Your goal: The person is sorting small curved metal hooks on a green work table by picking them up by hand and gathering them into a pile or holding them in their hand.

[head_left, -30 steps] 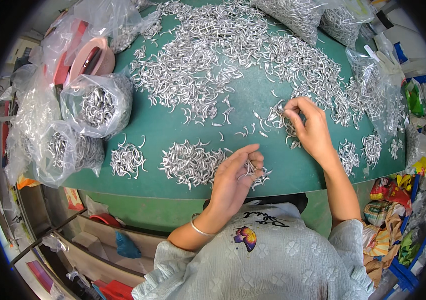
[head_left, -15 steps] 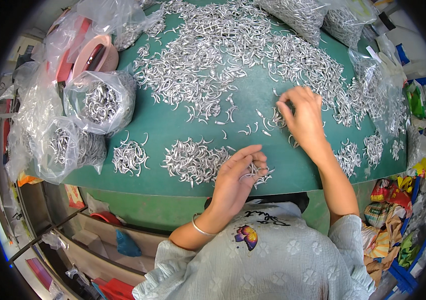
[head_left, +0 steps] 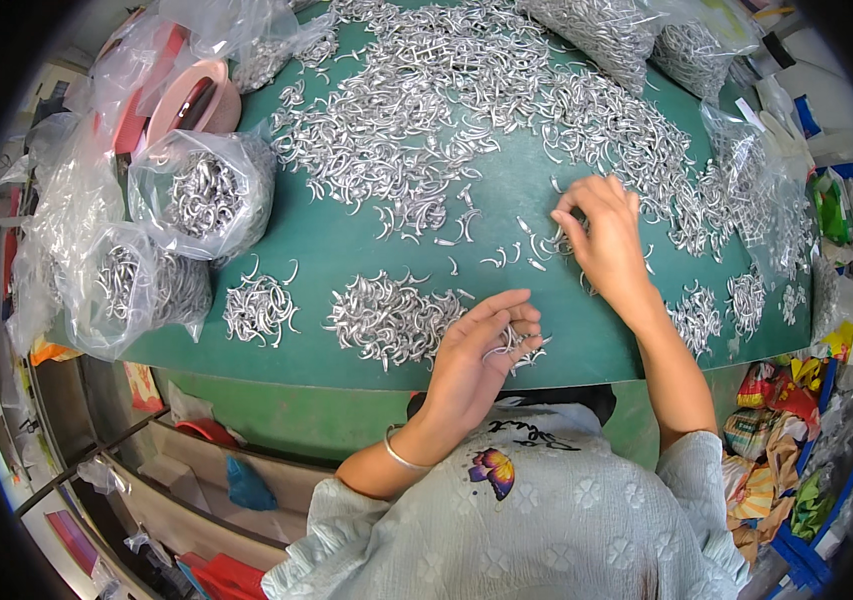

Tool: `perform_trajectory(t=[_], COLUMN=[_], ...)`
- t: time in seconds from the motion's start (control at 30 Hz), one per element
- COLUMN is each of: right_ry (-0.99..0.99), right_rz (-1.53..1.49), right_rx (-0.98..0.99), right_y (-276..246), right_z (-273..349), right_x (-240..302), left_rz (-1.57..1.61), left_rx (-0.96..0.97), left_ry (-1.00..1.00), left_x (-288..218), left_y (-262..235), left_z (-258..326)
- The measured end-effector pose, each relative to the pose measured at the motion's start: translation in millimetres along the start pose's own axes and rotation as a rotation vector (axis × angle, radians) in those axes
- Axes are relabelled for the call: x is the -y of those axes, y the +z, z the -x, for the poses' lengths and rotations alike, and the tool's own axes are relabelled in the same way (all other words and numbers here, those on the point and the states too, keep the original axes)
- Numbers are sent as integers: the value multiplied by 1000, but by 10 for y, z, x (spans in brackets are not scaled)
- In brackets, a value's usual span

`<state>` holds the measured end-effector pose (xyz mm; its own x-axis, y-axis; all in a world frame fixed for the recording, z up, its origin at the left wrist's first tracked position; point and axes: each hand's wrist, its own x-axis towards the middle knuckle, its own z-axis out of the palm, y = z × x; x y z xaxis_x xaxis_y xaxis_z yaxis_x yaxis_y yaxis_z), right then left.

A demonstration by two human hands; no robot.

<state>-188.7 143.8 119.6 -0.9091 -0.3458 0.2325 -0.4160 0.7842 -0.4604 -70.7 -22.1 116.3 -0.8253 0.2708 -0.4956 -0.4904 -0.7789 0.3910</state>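
Although the curved silver pieces (head_left: 426, 90) spread thickest toward the far edge of the green table (head_left: 596, 345), smaller lots of them lay along its near edge. The left hand (head_left: 491, 335) was half curled near the middle of that edge, a few pieces showing between its thumb and fingers, just beside the right end of an oval heap (head_left: 386, 318). The right hand (head_left: 591, 225), farther in from the edge, bent its thumb and fingers narrowly above a loose scatter (head_left: 543, 243); whether it pinched anything, I could not tell.

Left of the oval heap sat a small pile (head_left: 259, 308). Toward the near right corner stood 3 more, the smallest (head_left: 792, 300) outermost. By the left edge, 2 open clear bags (head_left: 204, 195) bulged with pieces, and beyond them a pink bowl (head_left: 227, 108) held a dark red object (head_left: 193, 103). Toward the far right corner rested 2 more filled bags (head_left: 596, 35). A silver bracelet (head_left: 401, 450) circled the left wrist, above a pale ruffled sleeve (head_left: 331, 525).
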Motion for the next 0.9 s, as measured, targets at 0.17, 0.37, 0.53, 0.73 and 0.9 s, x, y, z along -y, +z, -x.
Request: perform_trajectory(t=[0.17,0.37,0.53,0.73,0.9], right_ry=[-39,-26,70,-19,188], right_rz=[-405,32,-176,-429,-105], right_rx=[225,31,136,286,-24], right_y=[-205,88,46,-246,-151], right_z=[132,83,67,227,10], right_x=[239,105,34,206,-231], left_rz=[122,157,122,116,155], left_rx=[-113,106,64,-57,113], left_ry=[-3,-60,-41,-2,-154], left_x=[-23,87,86,59,102], left_y=[175,-98,-97,94,-15], left_z=[-66,-95,-68,-99,-84])
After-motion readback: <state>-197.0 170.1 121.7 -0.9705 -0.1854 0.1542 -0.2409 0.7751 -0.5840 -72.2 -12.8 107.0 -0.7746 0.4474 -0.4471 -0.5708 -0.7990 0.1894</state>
